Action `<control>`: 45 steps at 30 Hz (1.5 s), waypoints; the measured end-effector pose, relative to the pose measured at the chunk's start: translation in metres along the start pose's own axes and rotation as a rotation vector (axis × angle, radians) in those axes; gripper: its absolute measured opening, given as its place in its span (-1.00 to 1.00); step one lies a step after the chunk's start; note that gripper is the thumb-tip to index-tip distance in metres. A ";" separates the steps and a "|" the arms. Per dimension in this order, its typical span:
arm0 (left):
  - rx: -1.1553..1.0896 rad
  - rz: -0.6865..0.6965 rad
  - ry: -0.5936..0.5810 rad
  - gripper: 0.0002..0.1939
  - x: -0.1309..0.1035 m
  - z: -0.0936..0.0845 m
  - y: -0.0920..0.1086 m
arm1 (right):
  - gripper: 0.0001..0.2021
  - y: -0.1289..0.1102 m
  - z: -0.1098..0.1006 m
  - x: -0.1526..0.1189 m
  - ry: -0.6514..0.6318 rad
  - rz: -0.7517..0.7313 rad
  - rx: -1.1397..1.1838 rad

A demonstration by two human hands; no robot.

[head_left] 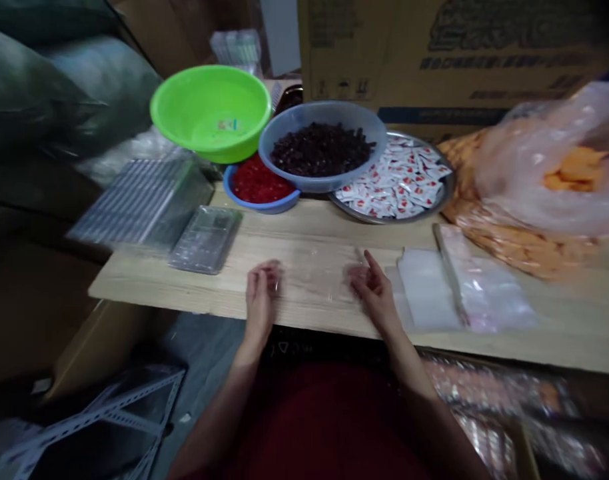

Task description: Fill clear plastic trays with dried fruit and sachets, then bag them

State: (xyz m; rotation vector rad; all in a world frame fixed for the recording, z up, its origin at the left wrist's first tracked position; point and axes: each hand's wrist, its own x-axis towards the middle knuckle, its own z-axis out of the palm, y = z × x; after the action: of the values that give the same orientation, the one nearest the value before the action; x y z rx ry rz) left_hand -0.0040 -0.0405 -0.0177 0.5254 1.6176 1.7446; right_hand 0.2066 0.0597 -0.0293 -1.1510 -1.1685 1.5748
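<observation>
A clear, see-through plastic piece (pixel 317 267) spans the gap between my hands above the wooden table (pixel 304 227). My left hand (pixel 262 287) has its fingers curled at the left end of the piece. At the right end, my right hand (pixel 373 287) pinches it, with the index finger pointing up. Motion blurs the fingertips and the piece's edges. To the right of my right hand lie white sheets or bags (pixel 427 287) and a clear bag stack (pixel 489 293). Left of my left hand is a clear plastic tray stack (pixel 206 240).
Behind stand a green basin (pixel 209 110), a bowl of dark pieces (pixel 324 150), a blue bowl of red pieces (pixel 262 183) and a metal tray of white packets (pixel 397 183). Orange goods in plastic (pixel 534 200) lie right; large ridged trays (pixel 134 200) lie left.
</observation>
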 end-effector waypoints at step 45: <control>0.436 0.593 -0.413 -0.83 0.275 0.150 0.140 | -0.72 0.018 -0.034 -0.066 0.053 -0.457 -0.609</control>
State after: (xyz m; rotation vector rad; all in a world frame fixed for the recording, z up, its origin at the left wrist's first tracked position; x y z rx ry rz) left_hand -0.1152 0.2628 0.0963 1.5944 1.6273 1.5068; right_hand 0.2522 -0.0005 -0.0392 -1.1690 -1.7941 0.8551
